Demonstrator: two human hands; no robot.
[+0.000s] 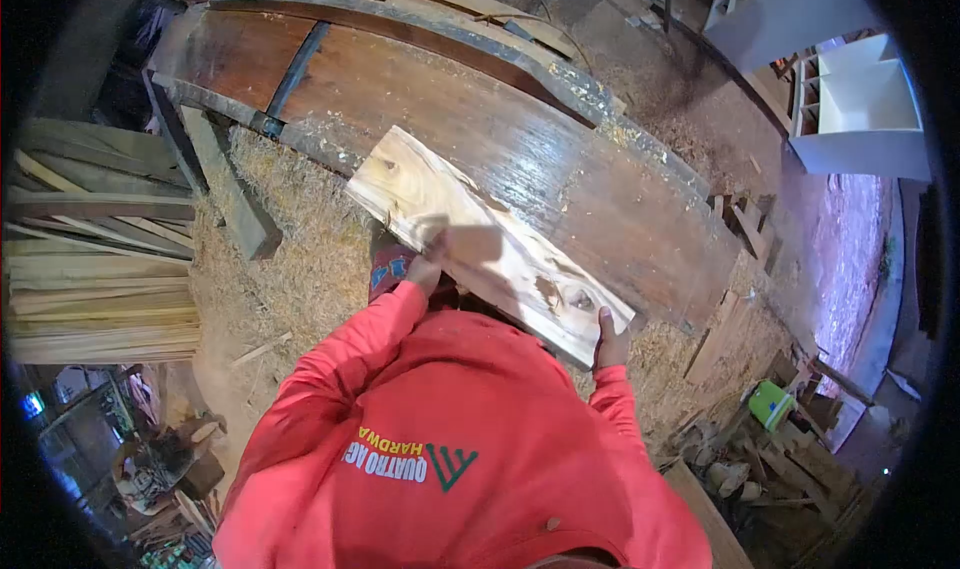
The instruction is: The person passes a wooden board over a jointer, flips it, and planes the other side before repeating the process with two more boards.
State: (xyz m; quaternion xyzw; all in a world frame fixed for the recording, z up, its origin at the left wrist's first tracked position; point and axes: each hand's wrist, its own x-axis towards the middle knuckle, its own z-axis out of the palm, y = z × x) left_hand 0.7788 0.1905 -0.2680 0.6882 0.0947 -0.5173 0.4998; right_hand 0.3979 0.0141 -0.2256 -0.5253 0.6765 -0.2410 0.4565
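A pale wooden plank [470, 224] with knots and brown streaks lies slanted in front of my body, over the near edge of a brown wooden workbench [400, 89]. My left hand [428, 262] grips the plank's near long edge, left of its middle. At the right end, my right hand [610, 343] holds the corner, its thumb on top and its other fingers hidden beneath. A dark shadow falls across the plank beside my left hand.
Wood shavings [290, 189] cover the floor around the bench. Stacked boards [100, 309] stand at left, near a thick beam [230, 189]. White cabinets [865, 99] are at upper right. A green container [770, 406] sits among wood scraps at lower right.
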